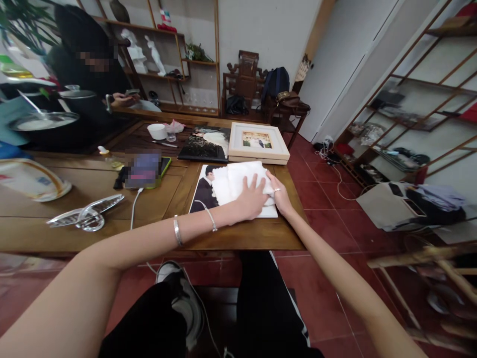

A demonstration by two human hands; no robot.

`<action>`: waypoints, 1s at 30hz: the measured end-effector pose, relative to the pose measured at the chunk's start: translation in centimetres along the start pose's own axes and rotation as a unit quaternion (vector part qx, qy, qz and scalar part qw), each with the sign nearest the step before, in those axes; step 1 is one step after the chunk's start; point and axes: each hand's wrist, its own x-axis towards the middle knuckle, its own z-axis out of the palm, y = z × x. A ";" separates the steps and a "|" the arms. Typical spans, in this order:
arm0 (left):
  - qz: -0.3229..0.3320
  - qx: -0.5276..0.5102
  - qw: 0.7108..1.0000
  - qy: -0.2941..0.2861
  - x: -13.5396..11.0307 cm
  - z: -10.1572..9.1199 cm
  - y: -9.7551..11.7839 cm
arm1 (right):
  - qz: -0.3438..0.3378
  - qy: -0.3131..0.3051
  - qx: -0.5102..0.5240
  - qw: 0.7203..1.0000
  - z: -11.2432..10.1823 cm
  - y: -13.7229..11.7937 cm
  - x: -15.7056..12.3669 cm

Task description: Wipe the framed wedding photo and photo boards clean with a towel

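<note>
A folded white cloth [233, 180] with a scalloped left edge lies over a photo panel [203, 194], which shows a figure in a dark suit at its left side. My left hand [253, 199] rests flat on top of the cloth with its fingers spread. At the cloth's right edge, my right hand [280, 195], with a ring on one finger, is closed around the side; whether it also grips the panel beneath is hidden. Just behind are a dark photo panel [203, 144] and a pale wooden picture frame [260, 141].
On the wooden table [175, 199] to the left are a cabled phone [147, 170], a silver ornament [87, 213], a dropper bottle [111, 158] and a white bowl [157, 131]. Across the table sits a person in black [87, 54]. A chair [246, 74] stands behind.
</note>
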 end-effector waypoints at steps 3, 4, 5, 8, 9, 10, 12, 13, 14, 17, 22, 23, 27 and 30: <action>0.018 -0.004 1.000 -0.018 -2.7 -0.7 1.7 | 0.007 -0.010 -0.001 1.000 0.1 -0.1 -0.1; 0.029 -0.004 0.999 -0.028 -3.8 -1.0 2.1 | 0.005 -0.016 -0.015 1.000 0.1 -0.1 -0.1; 0.041 -0.002 0.998 -0.042 -4.9 -1.4 2.3 | 0.001 -0.024 -0.037 0.999 0.2 -0.1 -0.2; 0.074 0.010 0.994 -0.079 -7.6 -2.4 2.3 | -0.028 -0.056 -0.120 0.991 0.4 -0.1 -0.2; 0.076 0.014 0.993 -0.089 -8.2 -2.7 2.0 | -0.042 -0.066 -0.142 0.987 0.5 0.0 -0.2; 0.072 0.018 0.992 -0.098 -8.4 -2.9 1.5 | -0.054 -0.073 -0.158 0.983 0.5 0.0 -0.1; 0.048 0.021 0.994 -0.100 -8.1 -3.4 -0.1 | -0.070 -0.084 -0.180 0.978 0.6 0.2 -0.1; 0.029 0.021 0.995 -0.093 -7.5 -3.6 -1.1 | -0.074 -0.088 -0.189 0.975 0.6 0.2 -0.1; 0.008 0.016 0.996 -0.082 -6.6 -3.8 -2.2 | -0.077 -0.091 -0.197 0.973 0.6 0.3 -0.1; -0.028 -0.044 0.999 -0.007 -2.6 -4.1 -5.3 | -0.086 -0.095 -0.207 0.970 0.5 0.3 -0.1; 0.040 -0.151 0.984 0.090 4.9 -3.6 -7.2 | -0.094 -0.098 -0.217 0.967 0.3 -0.4 -0.3; 0.052 -0.159 0.982 0.086 5.9 -3.3 -7.1 | -0.099 -0.098 -0.219 0.966 0.3 -0.5 -0.3; 0.075 -0.172 0.979 0.079 7.2 -2.2 -7.1 | -0.117 -0.097 -0.215 0.965 0.4 -0.6 -0.2; 0.065 -0.161 0.982 0.071 5.4 -1.8 -8.5 | -0.112 -0.095 -0.215 0.966 0.4 -0.1 -0.2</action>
